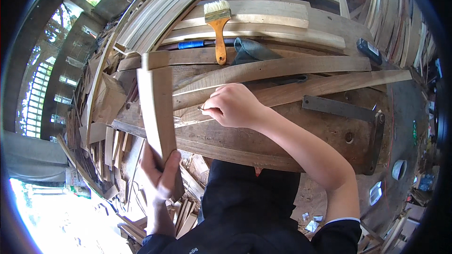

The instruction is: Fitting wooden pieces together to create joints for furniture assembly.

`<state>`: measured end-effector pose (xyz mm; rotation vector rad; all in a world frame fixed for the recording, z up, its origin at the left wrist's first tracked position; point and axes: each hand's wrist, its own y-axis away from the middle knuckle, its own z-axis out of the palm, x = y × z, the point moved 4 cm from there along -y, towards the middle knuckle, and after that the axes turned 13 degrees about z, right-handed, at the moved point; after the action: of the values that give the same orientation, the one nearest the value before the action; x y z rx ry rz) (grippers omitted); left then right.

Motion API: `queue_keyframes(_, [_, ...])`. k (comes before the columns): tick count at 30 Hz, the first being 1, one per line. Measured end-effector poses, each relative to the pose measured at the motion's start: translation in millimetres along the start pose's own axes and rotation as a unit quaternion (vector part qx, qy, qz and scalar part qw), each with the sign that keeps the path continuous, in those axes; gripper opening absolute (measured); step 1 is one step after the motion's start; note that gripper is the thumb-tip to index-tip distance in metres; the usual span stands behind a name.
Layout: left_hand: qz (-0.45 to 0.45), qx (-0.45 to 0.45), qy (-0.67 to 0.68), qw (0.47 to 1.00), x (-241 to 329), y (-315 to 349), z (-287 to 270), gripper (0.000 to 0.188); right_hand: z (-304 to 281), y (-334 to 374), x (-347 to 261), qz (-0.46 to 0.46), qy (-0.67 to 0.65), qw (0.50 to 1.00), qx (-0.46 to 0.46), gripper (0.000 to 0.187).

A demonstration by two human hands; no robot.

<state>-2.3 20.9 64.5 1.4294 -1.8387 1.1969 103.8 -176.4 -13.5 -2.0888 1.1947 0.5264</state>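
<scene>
My left hand (pixel 162 174) is wrapped round the lower part of a thick, pale wooden piece (pixel 159 108), holding it upright in front of the bench's left end. A notch or step shows near the top of that piece. Over the bench, my right hand (pixel 235 106) is closed in a pinch; a small dark tip pokes out at its fingertips, too little to name. Beneath and behind it lie long curved wooden slats (pixel 278 68). A metal try square (pixel 339 108) rests to the right of the forearm.
A paintbrush (pixel 218 30) with a wooden handle lies across the slats, beside a dark cloth (pixel 252 51) and a blue-gripped rod (pixel 190 44). A dark blue box-shaped thing (pixel 368 51) sits far right. Stacked strips (pixel 174 7) stand back left; offcuts (pixel 188 216) litter the floor.
</scene>
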Motion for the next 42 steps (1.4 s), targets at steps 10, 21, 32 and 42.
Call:
queue_keyframes(10, [-0.018, -0.134, -0.123, 0.983, 0, -11, 8, 0.036, 2, 1, 0, 0.011, 0.023, 1.000, -0.012, 0.010])
queue_keyframes(21, [0.036, -0.187, -0.210, 0.959, -16, -15, 4, 0.036, -1, 0, 0, -0.008, 0.034, 0.999, 0.012, 0.012])
queue_keyframes(32, [0.041, -0.220, -0.298, 0.928, -21, -8, 4, 0.039, 1, 1, 1, -0.041, 0.002, 0.999, 0.036, 0.007])
queue_keyframes(42, [-0.031, -0.244, -0.160, 0.956, -14, -8, 4, 0.041, -2, 1, -1, -0.020, 0.012, 1.000, 0.013, 0.012])
